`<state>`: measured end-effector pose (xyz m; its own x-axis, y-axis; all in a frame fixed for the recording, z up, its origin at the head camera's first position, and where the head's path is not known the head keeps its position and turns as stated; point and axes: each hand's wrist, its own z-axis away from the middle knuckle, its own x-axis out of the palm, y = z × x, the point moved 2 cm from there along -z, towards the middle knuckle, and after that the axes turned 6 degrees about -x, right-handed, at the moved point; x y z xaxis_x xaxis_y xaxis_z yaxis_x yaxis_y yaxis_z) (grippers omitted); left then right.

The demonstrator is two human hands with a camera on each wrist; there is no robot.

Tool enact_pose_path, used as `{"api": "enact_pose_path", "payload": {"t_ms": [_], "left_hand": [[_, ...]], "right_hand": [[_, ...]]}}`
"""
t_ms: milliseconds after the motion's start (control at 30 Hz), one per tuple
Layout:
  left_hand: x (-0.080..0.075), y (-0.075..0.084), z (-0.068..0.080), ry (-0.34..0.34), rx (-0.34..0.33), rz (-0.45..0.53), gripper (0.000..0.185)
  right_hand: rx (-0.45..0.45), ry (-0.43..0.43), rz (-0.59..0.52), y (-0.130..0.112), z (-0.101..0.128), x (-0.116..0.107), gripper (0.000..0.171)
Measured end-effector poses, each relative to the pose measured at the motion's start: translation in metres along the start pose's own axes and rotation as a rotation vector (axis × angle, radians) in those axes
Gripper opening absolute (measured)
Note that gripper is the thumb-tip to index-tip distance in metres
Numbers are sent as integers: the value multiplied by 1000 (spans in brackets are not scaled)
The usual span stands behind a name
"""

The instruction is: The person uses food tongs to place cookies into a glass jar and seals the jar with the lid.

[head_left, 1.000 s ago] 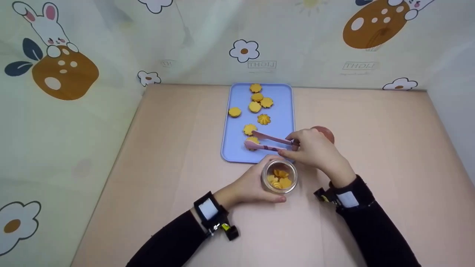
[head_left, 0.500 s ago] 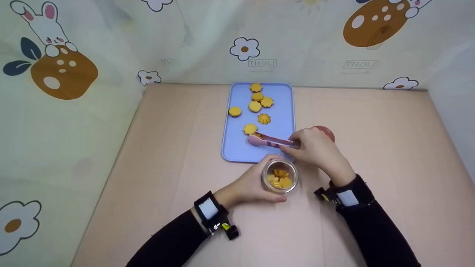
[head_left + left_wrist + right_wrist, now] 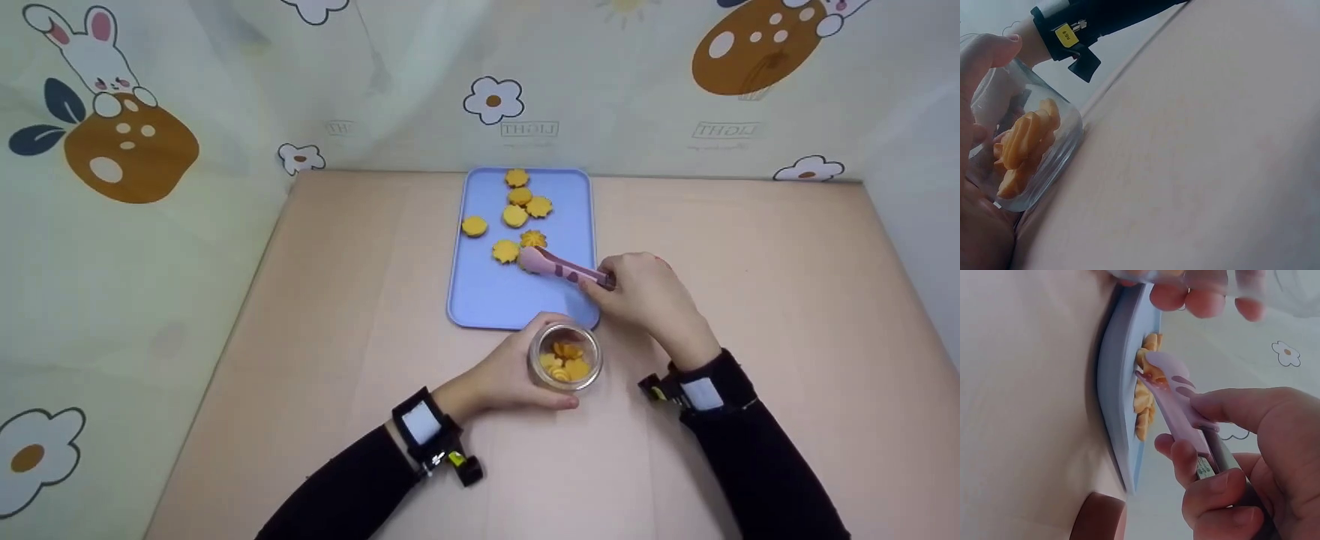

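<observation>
My left hand (image 3: 517,375) grips a clear glass jar (image 3: 1064,132), its fingers wrapped round the side. Several flower-shaped yellow cookies (image 3: 568,364) lie inside the jar, which stands on the table before the tray. In my right hand (image 3: 649,300) is a pair of pink tongs (image 3: 559,268), squeezed between thumb and fingers. The tong tips are around one cookie (image 3: 1154,373) over the blue tray (image 3: 480,300); from above they mostly hide it. Close beside the tips sit a pale cookie (image 3: 505,251) and a ridged one (image 3: 533,238).
Farther back on the tray several more cookies (image 3: 516,216) are spread, one near the left rim (image 3: 474,226). A reddish-brown round object (image 3: 1099,517) stands right of the tray, mostly hidden by my right hand from above. A patterned cloth wall (image 3: 405,97) rises behind the table.
The tongs' tips have come together around the front cookie and moved back and right with it. A neighbouring cookie has shifted slightly back. My left hand and the jar stay put.
</observation>
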<state>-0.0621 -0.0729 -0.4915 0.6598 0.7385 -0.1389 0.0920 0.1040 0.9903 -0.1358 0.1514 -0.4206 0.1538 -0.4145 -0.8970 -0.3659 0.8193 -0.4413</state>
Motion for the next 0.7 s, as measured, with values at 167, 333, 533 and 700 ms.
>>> {"api": "enact_pose_path", "payload": {"t_ms": [167,333,533,700], "left_hand": [[0,2,0,4,-4,13,95],[0,4,0,3,-5,24,94],[-1,7,1,3,-25,15,94],[1,6,0,2,-32,25,95]], "right_hand": [[10,15,-58,4,0,-8,34],[23,31,-97,10,1,-22,33],[68,67,-153,14,7,-44,36],[54,102,-186,15,21,-70,34]]}}
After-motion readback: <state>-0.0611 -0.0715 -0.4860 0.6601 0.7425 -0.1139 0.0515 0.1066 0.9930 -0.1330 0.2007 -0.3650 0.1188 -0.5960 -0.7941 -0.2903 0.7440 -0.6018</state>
